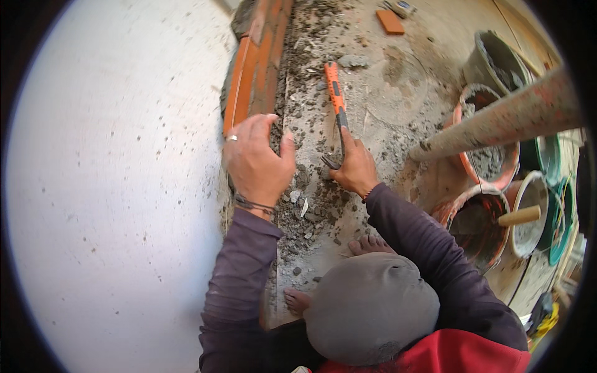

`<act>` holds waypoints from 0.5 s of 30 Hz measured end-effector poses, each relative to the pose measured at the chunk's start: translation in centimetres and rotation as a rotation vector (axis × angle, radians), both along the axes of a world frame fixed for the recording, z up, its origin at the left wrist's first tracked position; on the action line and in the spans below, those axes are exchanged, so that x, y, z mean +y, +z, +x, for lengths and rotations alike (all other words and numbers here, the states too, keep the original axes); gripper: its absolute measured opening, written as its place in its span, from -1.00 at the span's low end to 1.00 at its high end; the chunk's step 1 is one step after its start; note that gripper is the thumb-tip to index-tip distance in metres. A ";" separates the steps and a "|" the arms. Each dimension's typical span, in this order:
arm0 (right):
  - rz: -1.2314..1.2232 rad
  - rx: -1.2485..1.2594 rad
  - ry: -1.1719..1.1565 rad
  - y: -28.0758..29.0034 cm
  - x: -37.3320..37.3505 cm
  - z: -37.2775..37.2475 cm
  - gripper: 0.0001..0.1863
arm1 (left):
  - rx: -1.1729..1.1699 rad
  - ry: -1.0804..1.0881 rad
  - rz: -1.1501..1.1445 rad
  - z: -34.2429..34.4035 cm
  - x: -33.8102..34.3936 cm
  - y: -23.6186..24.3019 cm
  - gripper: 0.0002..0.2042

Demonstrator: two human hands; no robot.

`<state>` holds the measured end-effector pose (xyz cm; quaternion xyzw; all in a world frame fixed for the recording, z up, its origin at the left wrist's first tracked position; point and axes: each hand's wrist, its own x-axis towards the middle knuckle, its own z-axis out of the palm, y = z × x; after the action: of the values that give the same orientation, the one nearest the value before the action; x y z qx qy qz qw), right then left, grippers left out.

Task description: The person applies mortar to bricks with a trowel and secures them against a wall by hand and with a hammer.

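My right hand [359, 166] is closed around a claw hammer [336, 93] close to its head. The orange and black handle points away from me, and the dark claw shows beside my fingers. My left hand [258, 158] is open, palm down, with thumb apart and a ring on one finger. It hovers at the near end of a low course of orange bricks [249, 68] along the white wall; whether the fingertips touch the bricks I cannot tell. Crumbled mortar [305, 211] lies on the floor below and between my hands.
A mortar-spattered white wall [124, 174] rises on the left. At right, a slanting pole [504, 112] crosses over several buckets, among them a grey bucket [476, 62]; a wooden handle [519, 216] sticks out of one. A loose brick piece [390, 22] and a tape measure [403, 7] lie farther off.
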<state>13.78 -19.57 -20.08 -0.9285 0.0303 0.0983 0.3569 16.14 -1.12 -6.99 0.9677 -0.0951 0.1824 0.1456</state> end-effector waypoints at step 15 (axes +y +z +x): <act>0.624 -0.225 -0.110 3.6 2.2 2.1 0.04 | 0.435 0.094 1.536 12.2 -0.4 -2.5 -0.23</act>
<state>15.84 -17.39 -16.50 -0.7765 0.0092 -0.0199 0.6297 28.30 -1.52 -9.46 0.8143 -0.1228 -0.1212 -0.5542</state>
